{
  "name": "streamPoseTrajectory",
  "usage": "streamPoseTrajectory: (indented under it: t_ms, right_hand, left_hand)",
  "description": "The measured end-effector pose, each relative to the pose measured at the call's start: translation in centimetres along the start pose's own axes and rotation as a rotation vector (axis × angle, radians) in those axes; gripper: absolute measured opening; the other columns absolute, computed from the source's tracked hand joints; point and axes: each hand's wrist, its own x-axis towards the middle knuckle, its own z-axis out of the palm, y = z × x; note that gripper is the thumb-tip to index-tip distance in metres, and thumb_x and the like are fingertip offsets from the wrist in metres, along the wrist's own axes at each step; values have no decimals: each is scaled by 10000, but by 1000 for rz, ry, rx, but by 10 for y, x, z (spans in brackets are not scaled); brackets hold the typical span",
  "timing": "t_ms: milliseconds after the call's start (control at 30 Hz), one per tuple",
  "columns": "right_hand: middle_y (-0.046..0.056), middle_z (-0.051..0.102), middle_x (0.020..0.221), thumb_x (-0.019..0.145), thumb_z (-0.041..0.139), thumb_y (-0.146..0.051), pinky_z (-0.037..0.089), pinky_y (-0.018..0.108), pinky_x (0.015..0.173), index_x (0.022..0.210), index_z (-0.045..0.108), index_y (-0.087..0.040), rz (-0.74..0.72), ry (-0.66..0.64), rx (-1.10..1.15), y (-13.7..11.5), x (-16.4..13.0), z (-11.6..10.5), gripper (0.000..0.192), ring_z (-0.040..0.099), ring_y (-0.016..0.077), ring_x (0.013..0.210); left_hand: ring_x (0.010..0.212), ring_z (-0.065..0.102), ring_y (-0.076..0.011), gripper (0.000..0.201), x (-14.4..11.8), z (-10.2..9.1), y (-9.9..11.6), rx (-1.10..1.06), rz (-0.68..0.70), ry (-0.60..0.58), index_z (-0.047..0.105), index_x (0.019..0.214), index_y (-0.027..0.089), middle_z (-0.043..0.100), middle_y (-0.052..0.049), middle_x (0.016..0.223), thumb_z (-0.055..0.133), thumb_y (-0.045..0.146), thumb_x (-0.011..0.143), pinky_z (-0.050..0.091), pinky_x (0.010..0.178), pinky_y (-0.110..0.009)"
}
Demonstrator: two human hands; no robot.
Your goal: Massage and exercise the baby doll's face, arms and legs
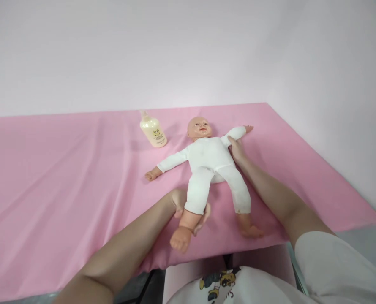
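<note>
A baby doll (208, 153) with a white cloth body lies on its back, its head toward the wall and its arms spread wide. My left hand (178, 201) cups the doll's leg on the left from beneath. Its fingertips show on the far side of the ankle, and that leg is lifted a little. At the doll's upper arm on the right, by the armpit, my right hand (236, 148) is closed with its thumb on the sleeve. The other fingers of that hand are hidden under the arm. The doll's leg on the right rests on the cloth.
A pale yellow pump bottle (153, 131) stands left of the doll's head. Under everything is a pink cloth (64, 190) with folds, covering a table. A white wall (127, 50) rises behind, and the table's front edge runs close to my body.
</note>
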Motion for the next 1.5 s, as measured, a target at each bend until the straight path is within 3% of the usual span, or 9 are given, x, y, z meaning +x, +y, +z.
streamPoseTrajectory:
  t_ms: [167, 300, 400, 667, 900, 1133, 1267, 1367, 1500]
  right_hand:
    - [78, 746, 1232, 882, 713, -531, 522, 463, 1131, 1199, 667, -252, -70, -74, -142, -10, -12, 13, 425, 675, 274, 1225]
    - [89, 723, 1306, 920, 688, -463, 433, 530, 1213, 1190, 740, -270, -360, -363, -357, -24, -24, 20, 336, 617, 314, 1307]
    - [74, 710, 1343, 930, 652, -369, 374, 530, 1254, 1199, 753, -300, -466, -475, -453, -33, -30, 23, 296, 575, 311, 1369]
    - [58, 756, 1203, 814, 677, -449, 522, 460, 1134, 1124, 653, -258, -48, -80, -81, -5, -12, 22, 365, 685, 265, 1191]
    - [84, 761, 976, 812, 654, -460, 603, 509, 1063, 978, 589, -250, 194, 102, 185, 9, 5, 13, 275, 727, 323, 1130]
    - [59, 723, 861, 942, 561, -451, 599, 432, 1065, 943, 544, -234, 180, 107, 176, 6, 4, 15, 217, 720, 274, 1078]
    - [38, 736, 906, 853, 640, -431, 606, 418, 1011, 919, 596, -239, 83, 91, 112, -6, -6, 19, 207, 720, 265, 1055]
    - [38, 759, 983, 804, 696, -386, 568, 444, 1067, 916, 682, -244, -10, -27, -1, -18, -16, 21, 181, 710, 274, 1114]
    - [42, 755, 1226, 788, 733, -279, 446, 469, 1217, 933, 785, -276, -185, -280, -197, -31, -25, 23, 153, 645, 279, 1283]
  left_hand:
    - [624, 580, -191, 694, 3, -9, -11, -332, 161, 70, 693, 957, 184, 587, -8, 659, 856, 758, 603, 619, 834, -471]
    - [734, 596, -156, 574, 17, -15, -5, -462, 285, 347, 701, 1086, 155, 639, -9, 803, 858, 576, 729, 598, 934, -446]
    - [802, 640, -167, 555, 18, -14, -4, -454, 299, 409, 704, 1099, 156, 665, -20, 842, 860, 555, 745, 577, 983, -431]
    - [876, 731, -319, 647, 10, -8, 21, -47, -47, -64, 736, 984, 176, 738, -118, 865, 995, 536, 513, 605, 854, -434]
    - [989, 748, -358, 583, 15, -2, 35, -87, -176, 157, 724, 1033, 207, 723, -118, 954, 913, 603, 649, 630, 738, -435]
    - [763, 685, -309, 652, 6, -16, 10, -54, -200, -193, 661, 767, 209, 652, -71, 676, 950, 682, 424, 581, 790, -484]
    - [519, 484, -190, 719, 9, -27, -7, -223, 192, 76, 608, 740, 226, 492, 8, 499, 717, 906, 535, 550, 745, -453]
    - [517, 411, -155, 655, 13, -28, -7, -330, 254, 283, 602, 749, 207, 461, 31, 517, 712, 837, 604, 513, 701, -373]
    - [579, 443, -155, 594, 13, -22, 2, -357, 245, 354, 635, 814, 172, 502, 21, 590, 736, 741, 679, 489, 729, -338]
